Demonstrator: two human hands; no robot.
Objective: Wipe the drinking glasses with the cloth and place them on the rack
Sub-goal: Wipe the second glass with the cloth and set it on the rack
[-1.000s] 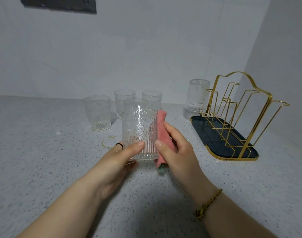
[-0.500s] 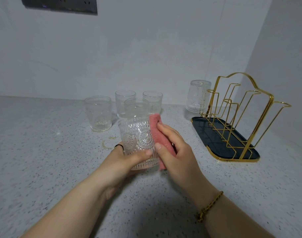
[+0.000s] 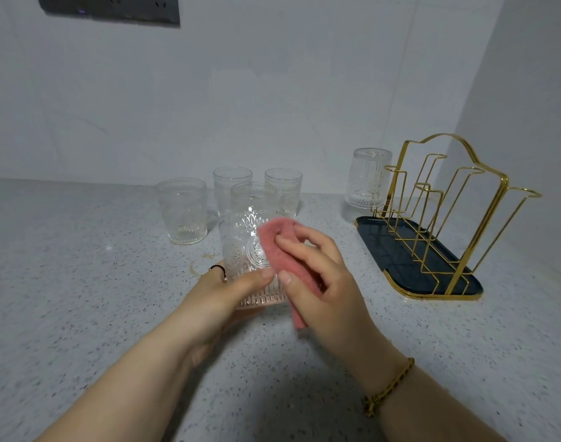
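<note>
on the speckled counter (image 3: 81,314) your left hand (image 3: 221,291) grips the embossed glass (image 3: 237,237) low near its base while your right hand (image 3: 323,282) pinches the pink cloth (image 3: 272,247) against its near wall; a hard rub could twist it free onto the waiting glasses (image 3: 181,215) just beyond. the rack (image 3: 400,260) stands right of your right hand; your left fingers behind the glass are hidden.
</note>
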